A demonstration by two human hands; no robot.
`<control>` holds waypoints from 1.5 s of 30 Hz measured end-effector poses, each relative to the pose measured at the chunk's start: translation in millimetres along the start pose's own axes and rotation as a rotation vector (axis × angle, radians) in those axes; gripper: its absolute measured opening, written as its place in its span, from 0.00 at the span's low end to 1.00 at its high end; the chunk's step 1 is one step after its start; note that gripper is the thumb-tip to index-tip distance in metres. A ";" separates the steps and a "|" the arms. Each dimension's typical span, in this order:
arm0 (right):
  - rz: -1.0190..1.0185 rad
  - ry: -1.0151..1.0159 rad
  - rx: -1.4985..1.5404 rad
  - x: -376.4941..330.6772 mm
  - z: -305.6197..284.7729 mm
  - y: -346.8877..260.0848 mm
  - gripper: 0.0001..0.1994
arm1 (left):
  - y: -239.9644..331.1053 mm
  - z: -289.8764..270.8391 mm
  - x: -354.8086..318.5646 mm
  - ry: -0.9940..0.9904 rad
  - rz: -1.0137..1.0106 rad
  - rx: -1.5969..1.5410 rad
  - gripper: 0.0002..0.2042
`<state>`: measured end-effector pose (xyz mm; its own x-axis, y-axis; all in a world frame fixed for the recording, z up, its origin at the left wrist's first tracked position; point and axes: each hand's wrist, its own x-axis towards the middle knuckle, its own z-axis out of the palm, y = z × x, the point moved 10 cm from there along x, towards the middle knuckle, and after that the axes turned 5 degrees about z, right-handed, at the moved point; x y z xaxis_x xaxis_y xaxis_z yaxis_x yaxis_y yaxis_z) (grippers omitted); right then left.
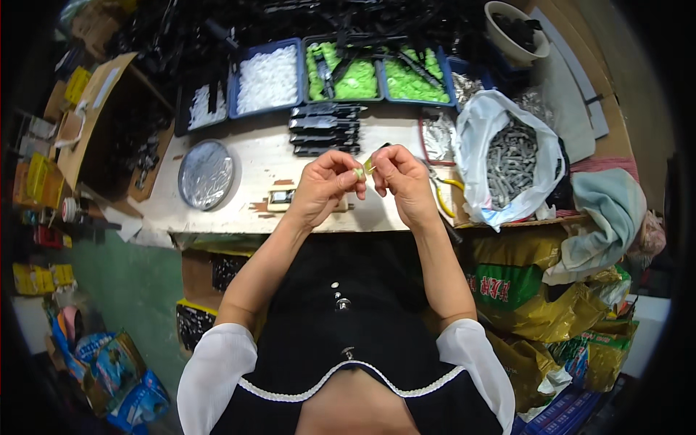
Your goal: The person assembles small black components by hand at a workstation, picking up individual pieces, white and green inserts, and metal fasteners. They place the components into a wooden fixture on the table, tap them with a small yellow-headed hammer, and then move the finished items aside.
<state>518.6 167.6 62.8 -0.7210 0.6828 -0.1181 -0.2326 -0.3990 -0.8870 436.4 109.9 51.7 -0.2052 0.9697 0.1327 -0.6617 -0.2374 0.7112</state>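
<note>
Both hands are raised over the front of the workbench, fingertips almost meeting. Between thumb and forefinger, my left hand (328,187) pinches a small light-green piece (359,173). My right hand (403,183) is closed in a pinch at a small yellowish-green part (368,166); its exact kind is too small to make out. Beneath my left wrist lies a small wooden block (278,197) with a dark insert, partly covered by the hand. Just beyond the hands, several black plastic housings (326,125) are stacked in a row.
Trays of white pieces (267,77) and green pieces (355,77) line the back. A round lidded dish (206,174) stands left. To the right are yellow-handled pliers (444,196) and a white plastic bag (475,145) of grey parts. An open cardboard box (101,94) borders the bench's left.
</note>
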 end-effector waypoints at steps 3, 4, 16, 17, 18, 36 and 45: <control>0.079 -0.059 0.012 2.6 23.2 22.0 0.07 | 9.3 -10.8 -24.3 0.028 0.041 -0.011 0.06; 0.105 -0.093 0.010 3.7 29.4 28.0 0.07 | 11.9 -14.1 -29.3 0.041 0.047 -0.013 0.06; 0.281 -0.191 -0.098 1.1 61.8 55.8 0.06 | 23.7 -40.9 -55.2 0.123 0.163 0.024 0.04; 0.281 -0.185 -0.103 1.2 62.9 56.6 0.06 | 24.4 -41.8 -55.9 0.127 0.163 0.021 0.04; 0.285 -0.185 -0.104 1.4 63.9 58.4 0.06 | 26.5 -42.1 -56.3 0.131 0.175 0.021 0.04; 0.140 -0.069 -0.129 -6.1 65.0 57.8 0.07 | 23.6 -54.2 -66.7 0.192 0.195 0.128 0.05; -0.602 0.003 -0.903 -26.5 81.9 -4.6 0.02 | 32.1 -58.4 -68.8 0.254 0.306 0.215 0.05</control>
<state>485.4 101.2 106.5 -0.6475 0.6176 0.4464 0.0191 0.5988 -0.8007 387.1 32.1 25.0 -0.5561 0.8054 0.2051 -0.3835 -0.4676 0.7964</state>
